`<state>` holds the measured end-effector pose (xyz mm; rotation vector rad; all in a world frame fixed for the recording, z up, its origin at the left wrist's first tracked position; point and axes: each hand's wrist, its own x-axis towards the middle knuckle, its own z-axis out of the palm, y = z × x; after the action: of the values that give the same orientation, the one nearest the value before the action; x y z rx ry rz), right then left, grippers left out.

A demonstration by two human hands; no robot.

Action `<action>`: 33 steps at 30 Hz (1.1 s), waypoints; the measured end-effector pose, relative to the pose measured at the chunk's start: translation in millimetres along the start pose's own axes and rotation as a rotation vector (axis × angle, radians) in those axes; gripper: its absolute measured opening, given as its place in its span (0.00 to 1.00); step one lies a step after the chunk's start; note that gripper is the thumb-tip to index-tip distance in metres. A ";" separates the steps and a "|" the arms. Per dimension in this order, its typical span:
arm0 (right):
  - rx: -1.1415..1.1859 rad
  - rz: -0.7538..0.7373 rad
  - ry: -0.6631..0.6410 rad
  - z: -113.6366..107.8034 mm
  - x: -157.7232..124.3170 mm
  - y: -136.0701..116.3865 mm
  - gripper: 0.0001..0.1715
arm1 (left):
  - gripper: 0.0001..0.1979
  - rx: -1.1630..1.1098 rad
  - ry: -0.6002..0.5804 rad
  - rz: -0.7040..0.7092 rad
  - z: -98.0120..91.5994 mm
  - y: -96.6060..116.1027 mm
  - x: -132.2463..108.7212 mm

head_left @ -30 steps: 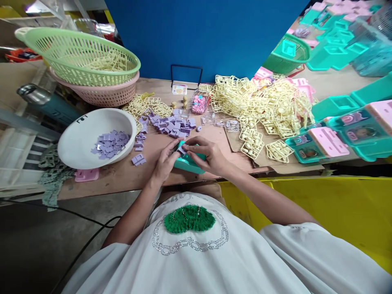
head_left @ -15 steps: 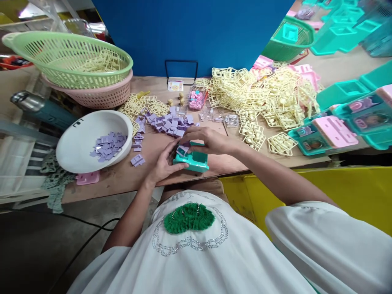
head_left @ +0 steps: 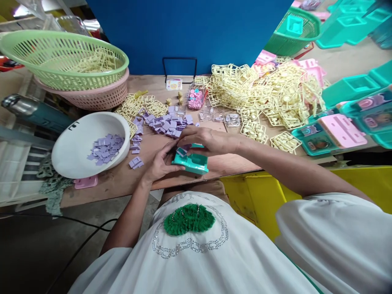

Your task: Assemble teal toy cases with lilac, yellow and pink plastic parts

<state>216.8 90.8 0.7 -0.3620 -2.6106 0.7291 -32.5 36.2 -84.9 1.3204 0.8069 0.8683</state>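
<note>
Holding teal case (head_left: 197, 164), seemingly inside table edge (head_left: 162, 184)

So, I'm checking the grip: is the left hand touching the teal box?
Touching: the head view shows the left hand, thumb against the teal box near its left end.

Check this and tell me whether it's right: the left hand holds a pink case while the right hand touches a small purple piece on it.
Not quite: in the head view, the case is turquoise, not pink. The left hand does hold it, and the right hand touches a small purple piece on it.
</note>
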 end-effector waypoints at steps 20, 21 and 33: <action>-0.018 -0.156 -0.191 -8.5 16.7 12.8 0.20 | 0.51 0.028 -0.092 -0.002 -19.2 -5.8 6.2; -0.016 -0.156 -0.202 -8.1 17.9 13.8 0.20 | 0.51 0.019 -0.095 -0.006 -18.4 -5.7 6.3; -0.076 -0.151 -0.286 -16.2 20.3 0.3 0.20 | 0.51 -0.003 -0.076 -0.054 -17.7 -6.4 5.0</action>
<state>206.1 105.1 19.5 -0.0841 -2.9013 0.6738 -45.4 48.5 -92.9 1.3158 0.7778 0.7721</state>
